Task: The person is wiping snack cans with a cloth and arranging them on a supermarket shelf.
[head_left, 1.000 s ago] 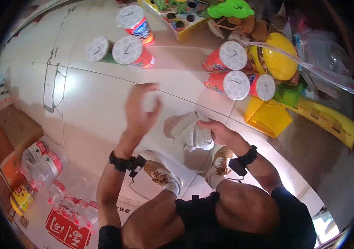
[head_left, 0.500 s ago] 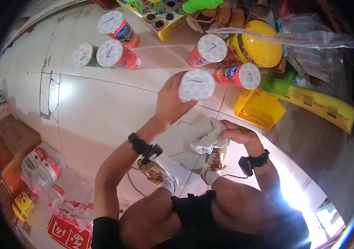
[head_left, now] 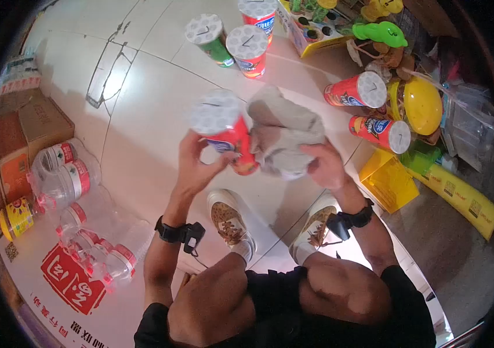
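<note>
My left hand (head_left: 196, 165) is closed round the lower part of a red canister (head_left: 229, 136) with a white, dotted lid, slightly blurred and tilted. A grey-beige cloth (head_left: 287, 124) is bunched in my right hand (head_left: 326, 166), its left side against or very near the canister's side. Beyond them on the floor stand a green canister (head_left: 219, 51) and two red ones, a nearer one (head_left: 250, 61) and a farther one (head_left: 264, 24). To the right are two more red canisters, an upper one (head_left: 342, 93) and a lower one (head_left: 369, 129).
A yellow bin (head_left: 389, 185) and a yellow-lidded jar (head_left: 421, 104) stand at right, near a patterned display box (head_left: 311, 43). Wrapped bottles (head_left: 79, 174) and cardboard boxes (head_left: 38, 130) line the left. My shoes (head_left: 226, 214) are on the tiled floor (head_left: 160, 116).
My left hand has brought the red canister nearer and to the left, tilting it. My right hand has raised the cloth to the canister's side. The view has shifted.
</note>
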Tool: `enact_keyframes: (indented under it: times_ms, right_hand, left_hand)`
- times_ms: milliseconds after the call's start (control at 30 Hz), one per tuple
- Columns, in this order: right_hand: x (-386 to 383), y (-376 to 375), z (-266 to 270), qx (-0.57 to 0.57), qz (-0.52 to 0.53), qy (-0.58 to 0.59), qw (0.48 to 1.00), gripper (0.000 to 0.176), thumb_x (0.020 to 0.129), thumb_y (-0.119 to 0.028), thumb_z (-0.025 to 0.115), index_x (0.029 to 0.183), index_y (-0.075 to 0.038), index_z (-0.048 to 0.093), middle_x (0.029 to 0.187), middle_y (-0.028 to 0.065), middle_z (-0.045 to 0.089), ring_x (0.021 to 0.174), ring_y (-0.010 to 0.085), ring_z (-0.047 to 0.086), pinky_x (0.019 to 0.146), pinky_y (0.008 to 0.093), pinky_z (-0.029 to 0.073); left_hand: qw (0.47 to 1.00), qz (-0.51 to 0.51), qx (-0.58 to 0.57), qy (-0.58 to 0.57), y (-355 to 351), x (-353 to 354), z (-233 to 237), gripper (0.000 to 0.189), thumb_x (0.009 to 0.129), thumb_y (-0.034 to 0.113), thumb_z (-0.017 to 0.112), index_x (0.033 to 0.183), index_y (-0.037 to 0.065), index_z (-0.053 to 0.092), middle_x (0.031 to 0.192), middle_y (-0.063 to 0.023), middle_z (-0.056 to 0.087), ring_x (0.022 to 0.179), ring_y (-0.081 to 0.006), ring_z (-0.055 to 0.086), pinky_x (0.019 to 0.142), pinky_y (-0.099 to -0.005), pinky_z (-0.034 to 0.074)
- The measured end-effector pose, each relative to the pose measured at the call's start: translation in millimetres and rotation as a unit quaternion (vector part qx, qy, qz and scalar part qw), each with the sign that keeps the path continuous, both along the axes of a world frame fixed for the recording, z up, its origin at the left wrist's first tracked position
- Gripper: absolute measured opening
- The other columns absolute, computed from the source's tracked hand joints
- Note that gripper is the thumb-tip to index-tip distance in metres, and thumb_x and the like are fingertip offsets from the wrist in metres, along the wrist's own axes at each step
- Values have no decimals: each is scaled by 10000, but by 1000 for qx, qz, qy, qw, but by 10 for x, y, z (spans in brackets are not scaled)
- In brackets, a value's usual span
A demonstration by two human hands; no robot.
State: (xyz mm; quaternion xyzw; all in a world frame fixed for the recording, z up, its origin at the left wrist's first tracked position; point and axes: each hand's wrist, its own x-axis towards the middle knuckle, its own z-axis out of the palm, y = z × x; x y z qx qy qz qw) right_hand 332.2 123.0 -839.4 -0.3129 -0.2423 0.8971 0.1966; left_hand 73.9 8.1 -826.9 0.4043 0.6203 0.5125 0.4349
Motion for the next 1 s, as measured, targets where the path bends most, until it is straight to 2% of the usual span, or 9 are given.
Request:
enact_keyframes:
  times_ms: [33,100,300,400,667,767,833,900,1000]
  right_hand:
    - [-108,-58,6,-1,1,-1,1000,606,886,-81,535,1462,-2,364,1400,143,528,1282,290,526,1108,434,396]
    - [-313,-97,142,224,75,-55,970,541,937,-111,542,1448,-11,391,1422,101,500,1291,185,481,1098,349,370]
    - [-439,60,322,217,67,-44,973,506,974,-187,532,1431,-15,400,1360,113,538,1243,207,497,1067,356,375]
    - [-446,80,226,494,67,-124,858,425,985,-168,485,1376,-8,444,1223,224,587,1145,336,573,1009,410,422]
    - [-261,-177,64,411,104,-130,896,469,957,-103,532,1399,-4,413,1215,228,606,1128,368,588,996,428,438]
    - [-283,-105,222,448,117,-159,872,516,950,-91,524,1437,-5,378,1309,233,555,1212,376,543,1054,430,400]
    - [-337,-40,291,524,72,-174,831,569,939,-79,518,1467,11,327,1398,252,471,1295,404,464,1108,443,347]
    - [-405,-1,305,519,68,-174,834,592,933,-80,516,1473,33,302,1446,271,402,1337,431,402,1131,460,310]
    - [-501,9,277,603,37,-210,769,588,947,-97,492,1480,42,283,1445,280,401,1339,446,393,1130,460,313]
  left_hand:
    - [999,-39,3,18,43,79,42,572,740,105,834,1247,11,585,1200,-102,634,1083,-196,634,950,-381,529]
    - [999,-30,-15,-31,111,224,88,562,747,99,821,1250,8,588,1188,-98,638,1057,-190,643,929,-377,543]
    - [997,-59,-38,-38,310,211,268,535,809,138,797,1249,-39,548,1135,-86,656,1010,-158,641,907,-345,532]
    - [996,-14,-43,-79,333,163,149,437,819,86,766,1197,-39,586,1072,-79,668,979,-143,637,858,-311,538]
    - [991,47,-34,-122,407,127,208,293,861,59,723,1114,-51,624,1024,-83,683,955,-133,634,859,-292,524]
    - [993,65,-59,-80,441,322,227,371,840,157,775,1110,-44,621,1002,-88,681,934,-150,653,776,-307,575]
    - [995,33,-76,64,469,436,244,403,809,182,802,1091,-41,619,987,-92,674,932,-163,661,738,-322,590]
    - [993,37,-76,76,465,520,180,470,787,210,819,1123,-29,594,999,-106,666,932,-174,665,741,-320,587]
    - [993,35,-75,85,469,527,170,589,827,232,787,1277,-12,494,1088,-133,651,980,-200,652,785,-339,572]
